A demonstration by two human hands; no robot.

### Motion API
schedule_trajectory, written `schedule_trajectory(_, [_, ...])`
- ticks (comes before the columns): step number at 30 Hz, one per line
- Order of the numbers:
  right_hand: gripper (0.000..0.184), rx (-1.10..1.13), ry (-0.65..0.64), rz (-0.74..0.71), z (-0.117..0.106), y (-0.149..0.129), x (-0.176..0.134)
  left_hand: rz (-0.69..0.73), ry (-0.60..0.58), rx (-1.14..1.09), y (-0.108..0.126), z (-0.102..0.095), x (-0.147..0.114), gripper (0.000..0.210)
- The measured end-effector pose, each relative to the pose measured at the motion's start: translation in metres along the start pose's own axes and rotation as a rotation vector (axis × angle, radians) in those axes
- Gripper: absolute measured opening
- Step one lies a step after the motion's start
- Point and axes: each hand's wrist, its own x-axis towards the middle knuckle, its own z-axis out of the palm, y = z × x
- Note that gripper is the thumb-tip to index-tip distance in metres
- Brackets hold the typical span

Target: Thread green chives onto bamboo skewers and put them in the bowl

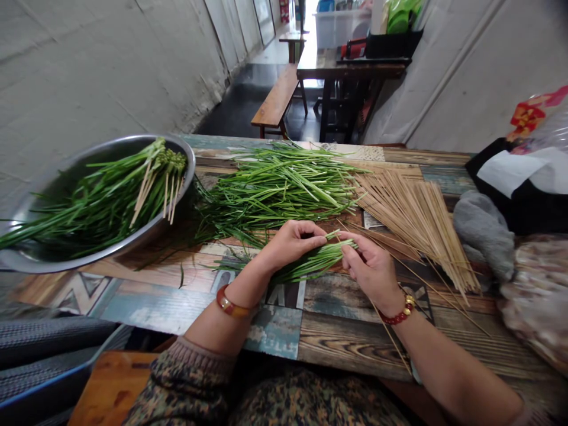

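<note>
A: Your left forearm (242, 289) slants in from the lower left, and your left hand (293, 239) points across, its thumb (314, 242) drawn toward the forefinger (308, 227).

B: Your right forearm (452, 355) reaches up from the lower right; your right hand (375, 269) curls its fingers (365, 244).

A: So your hands face each other?

B: Yes, near one another, both pinching, while your forearms spread well apart.

Towards the right end of our table (155, 302) we see a grey bundle (481, 231); beyond the far edge, a bench (276, 99) and a tub (339, 31).
</note>
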Motion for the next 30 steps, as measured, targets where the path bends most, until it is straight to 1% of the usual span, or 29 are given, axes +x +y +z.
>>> schedule_trajectory(4, [0.035,0.003,-0.008,0.000,-0.0004,-0.0002,-0.0005,-0.013,0.008,-0.013,0.0015,0.0006,-0.0007,0.027])
schedule_trajectory(8, [0.038,-0.019,-0.005,-0.012,-0.0010,-0.0018,-0.0019,-0.016,0.049,-0.021,0.0023,0.0013,-0.0005,0.026])
schedule_trajectory(14, [0.031,-0.057,-0.019,-0.013,-0.0013,-0.0048,-0.0029,-0.030,0.117,-0.024,0.0038,0.0021,-0.0002,0.026])
schedule_trajectory(26, [0.034,-0.080,-0.083,-0.023,0.0002,-0.0069,-0.0015,-0.019,0.095,-0.050,0.0054,0.0035,0.0002,0.022])
schedule_trajectory(30, [0.035,-0.086,-0.070,-0.030,0.0006,-0.0073,-0.0017,-0.010,0.086,-0.030,0.0063,0.0035,0.0002,0.022])
